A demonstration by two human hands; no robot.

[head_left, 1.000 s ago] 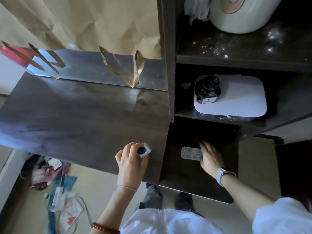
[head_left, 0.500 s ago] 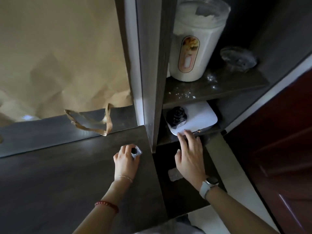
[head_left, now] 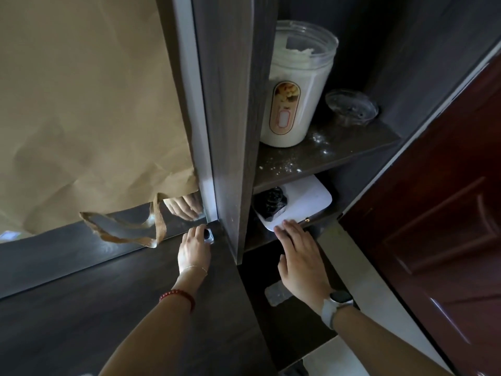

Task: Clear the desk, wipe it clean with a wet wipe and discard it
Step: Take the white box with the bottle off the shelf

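At the Desk's Back Corner: Clearing Small Items

Against the mirror strip at the desk's rear right corner, the left hand pinches a small clear-cased dark object between curled fingers; it sits at the fingertips, touching or nearly touching the desk. Across the upright divider, the right hand, fingers straight and holding nothing, reaches the white flat device on the low shelf. A dark round item rests on that device. Below the right wrist lies a clear packet. Paper-bag handles hang just beside the left hand. Likely obstruction: the divider separating both hands.
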